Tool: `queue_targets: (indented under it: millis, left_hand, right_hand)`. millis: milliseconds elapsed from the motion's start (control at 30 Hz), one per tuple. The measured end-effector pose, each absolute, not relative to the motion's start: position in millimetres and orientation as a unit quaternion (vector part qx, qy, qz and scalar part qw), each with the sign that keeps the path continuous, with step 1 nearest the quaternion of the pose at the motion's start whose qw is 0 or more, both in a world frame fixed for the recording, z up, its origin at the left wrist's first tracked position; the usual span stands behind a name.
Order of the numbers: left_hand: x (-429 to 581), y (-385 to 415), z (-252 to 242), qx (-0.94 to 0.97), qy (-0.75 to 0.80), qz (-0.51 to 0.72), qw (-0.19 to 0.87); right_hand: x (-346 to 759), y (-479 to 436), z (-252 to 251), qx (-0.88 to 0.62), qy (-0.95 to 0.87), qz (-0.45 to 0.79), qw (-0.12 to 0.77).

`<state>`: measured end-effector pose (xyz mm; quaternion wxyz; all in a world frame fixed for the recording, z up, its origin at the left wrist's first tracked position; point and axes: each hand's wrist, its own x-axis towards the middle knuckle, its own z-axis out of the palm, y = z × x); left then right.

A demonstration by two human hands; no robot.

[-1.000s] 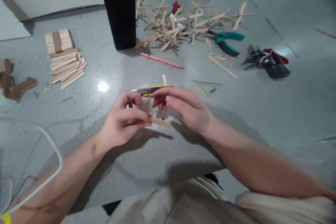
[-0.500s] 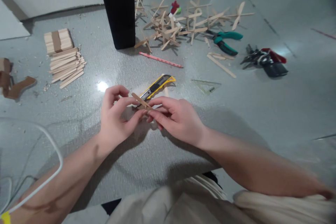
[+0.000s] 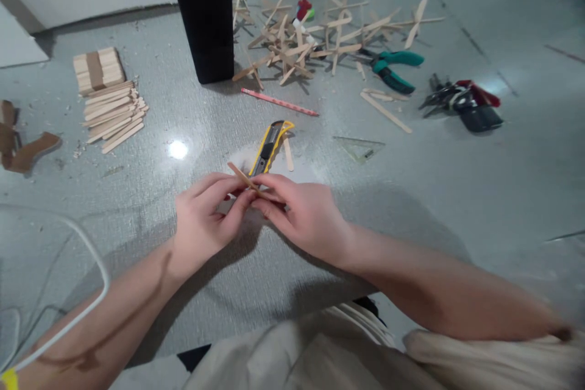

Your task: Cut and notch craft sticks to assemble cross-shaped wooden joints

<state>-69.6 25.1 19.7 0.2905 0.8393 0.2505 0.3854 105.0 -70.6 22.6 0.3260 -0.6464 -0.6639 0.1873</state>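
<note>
Between my two hands are wooden craft sticks (image 3: 241, 173), one slanting up to the left and another partly hidden in my fingers. My left hand (image 3: 208, 210) pinches them with thumb and forefinger. My right hand (image 3: 304, 213) closes on the same sticks from the other side, its fingertips almost touching the left ones. Just beyond the fingertips lies a yellow and black utility knife (image 3: 269, 147), its blade end hidden behind the hands. A loose craft stick (image 3: 288, 154) rests by the knife.
Crossed-stick pieces (image 3: 292, 52) lie heaped at the back, near green-handled pliers (image 3: 395, 70) and keys (image 3: 461, 103). A tall black object (image 3: 203, 18) stands beside them. A stack of sticks (image 3: 114, 116) is at left. A pink pencil (image 3: 278, 102) and clear set square (image 3: 360, 148) lie mid-floor.
The utility knife has turned more upright and shifted slightly, uncovering more of the loose stick. My left fingers have folded in closer around the held sticks, and the right hand has shifted slightly.
</note>
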Motion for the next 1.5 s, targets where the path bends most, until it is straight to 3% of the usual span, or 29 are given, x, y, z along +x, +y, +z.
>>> queue_targets:
  millis: [500, 1133, 1500]
  left_hand:
    - [-75.4, 26.7, 18.2, 0.909, 0.198, 0.353, 0.102]
    - [-70.4, 21.7, 24.3, 0.871, 0.241, 0.352, 0.245]
    - [-72.4, 23.3, 19.3, 0.87, 0.249, 0.384, 0.185]
  right_hand:
    - [98.2, -70.6, 16.7, -0.627, -0.721, 0.13, 0.265]
    - [107.6, -71.3, 22.4, -0.618, -0.719, 0.103, 0.302]
    - [96.9, -71.4, 28.5, -0.608, -0.681, 0.192, 0.359]
